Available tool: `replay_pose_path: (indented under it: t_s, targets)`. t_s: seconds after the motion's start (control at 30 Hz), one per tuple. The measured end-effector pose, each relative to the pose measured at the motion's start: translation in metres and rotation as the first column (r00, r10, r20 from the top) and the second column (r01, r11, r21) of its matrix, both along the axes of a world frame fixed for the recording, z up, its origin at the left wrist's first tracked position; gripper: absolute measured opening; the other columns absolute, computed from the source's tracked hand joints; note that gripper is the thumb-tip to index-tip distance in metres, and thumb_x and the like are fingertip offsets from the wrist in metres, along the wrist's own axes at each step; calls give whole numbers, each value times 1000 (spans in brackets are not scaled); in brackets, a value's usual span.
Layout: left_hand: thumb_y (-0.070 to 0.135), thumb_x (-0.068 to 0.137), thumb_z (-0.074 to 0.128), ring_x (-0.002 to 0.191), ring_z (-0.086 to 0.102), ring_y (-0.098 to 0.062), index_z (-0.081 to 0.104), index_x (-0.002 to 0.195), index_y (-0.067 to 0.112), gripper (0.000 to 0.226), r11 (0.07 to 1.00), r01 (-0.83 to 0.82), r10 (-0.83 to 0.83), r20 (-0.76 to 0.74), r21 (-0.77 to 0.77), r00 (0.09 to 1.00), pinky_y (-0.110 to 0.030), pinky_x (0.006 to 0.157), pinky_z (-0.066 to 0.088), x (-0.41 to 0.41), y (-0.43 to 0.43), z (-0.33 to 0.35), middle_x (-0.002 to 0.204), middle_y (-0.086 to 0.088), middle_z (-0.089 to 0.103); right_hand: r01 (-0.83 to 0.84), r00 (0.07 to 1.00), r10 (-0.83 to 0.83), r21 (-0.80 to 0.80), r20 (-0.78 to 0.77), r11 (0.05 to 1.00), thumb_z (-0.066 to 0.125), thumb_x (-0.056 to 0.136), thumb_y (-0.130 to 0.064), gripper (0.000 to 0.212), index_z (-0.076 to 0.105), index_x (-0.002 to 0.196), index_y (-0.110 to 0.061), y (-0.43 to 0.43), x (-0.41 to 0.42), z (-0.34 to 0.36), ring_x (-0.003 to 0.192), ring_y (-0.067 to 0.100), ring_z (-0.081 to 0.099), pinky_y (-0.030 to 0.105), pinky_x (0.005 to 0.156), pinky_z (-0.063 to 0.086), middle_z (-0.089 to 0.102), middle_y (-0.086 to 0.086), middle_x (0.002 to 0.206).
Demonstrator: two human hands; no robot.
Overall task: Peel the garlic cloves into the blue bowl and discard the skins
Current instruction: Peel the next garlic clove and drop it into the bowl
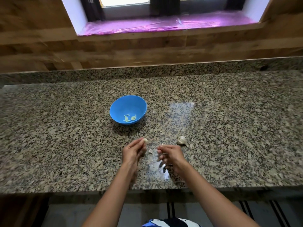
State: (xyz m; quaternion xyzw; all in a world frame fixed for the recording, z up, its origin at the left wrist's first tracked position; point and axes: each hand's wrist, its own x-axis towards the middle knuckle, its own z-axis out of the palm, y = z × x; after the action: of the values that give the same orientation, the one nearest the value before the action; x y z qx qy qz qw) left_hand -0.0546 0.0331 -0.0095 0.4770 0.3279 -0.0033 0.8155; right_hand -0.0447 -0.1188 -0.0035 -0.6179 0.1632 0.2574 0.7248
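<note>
One clove (145,141) sits pinched in the left hand (133,151) fingertips, near the blue bowl (118,108), right hand (170,154) curled, contents unclear; clove's probably light and slick, so grip its flanks.

- We see the blue bowl (124,104) standing upright on the counter (65,131), open side up, a little left of centre.
- In its bottom, toward the near wall, we count a few pale yellow-green peeled cloves (129,118) lying loose together.
- One whitish clove (145,140) sits pinched at the fingertips of the left hand (132,152), on the near side of the bowl and apart from it.
- We find the rest of the garlic bulb (182,140), papery and off-white with a pointed tail, lying on the counter to the right, well apart from the bowl.
- A small pale skin scrap (150,151) lies on the counter just right of that hand.
</note>
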Motion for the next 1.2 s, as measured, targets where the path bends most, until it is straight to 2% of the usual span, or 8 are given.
replay_pose_path:
  t_s: [0.13,0.33,0.47,0.57,0.67,0.83,1.03,1.2]
  targets:
    - [10,84,68,75,64,-9,71,99,13,16,646,125,-42,-128,753,991,-14,59,52,5,41,-21,95,-3,72,107,994,-108,-41,-19,993,59,89,-6,15,63,83,7,-13,4,-9,38,14,54,25,38,46,60,15,64]
    - [16,93,56,98,55,-10,64,114,11,23,256,52,-144,-15,965,989,-14,76,42,-1,29,-24,113,-5,64,142,988,-147,-97,-44,985,57,90,-2,15,60,83,11,-17,1,-14,36,13,51,23,40,45,58,13,59]
    - [28,98,44,130,30,-3,46,136,26,38,23,232,-597,-173,972,783,-24,108,27,-12,-18,-31,144,12,32,165,984,-173,-146,-46,975,61,88,-3,18,63,71,4,-19,2,-24,39,16,55,27,45,50,61,9,52]
    - [7,87,63,111,60,-21,67,113,10,27,-161,173,-682,-237,972,692,-37,92,53,-25,-20,-42,122,-8,62,176,982,-184,-139,-48,975,61,87,-3,14,64,77,6,-21,-2,-25,40,15,58,26,45,53,63,9,53]
    - [-3,83,62,78,65,-22,70,86,4,11,-130,176,-644,-218,976,733,-36,69,57,-20,-18,-30,86,-10,69,202,976,-210,-112,-63,973,59,87,-1,13,63,76,5,-25,-5,-24,39,14,57,24,43,52,62,12,57]
    - [-1,94,45,73,63,-18,68,95,5,23,229,253,-346,-165,940,924,-26,64,56,51,-29,-13,84,-6,65,252,960,-258,-62,-110,966,55,89,1,18,60,73,7,-41,-12,-20,39,15,51,21,39,44,58,14,56]
    - [17,99,42,99,55,-25,58,113,9,22,-43,261,-591,-235,964,771,-38,84,50,62,-63,-32,112,-10,58,323,943,-329,-97,-55,941,57,88,2,13,63,78,9,-67,-19,-18,40,13,57,20,44,50,61,10,53]
    - [4,81,65,101,58,-28,57,123,7,43,-360,32,-771,-317,932,552,-33,75,52,25,-63,-49,117,-14,58,318,944,-323,-88,-60,944,57,89,1,15,62,76,6,-65,-23,-19,39,12,56,21,43,49,61,6,48]
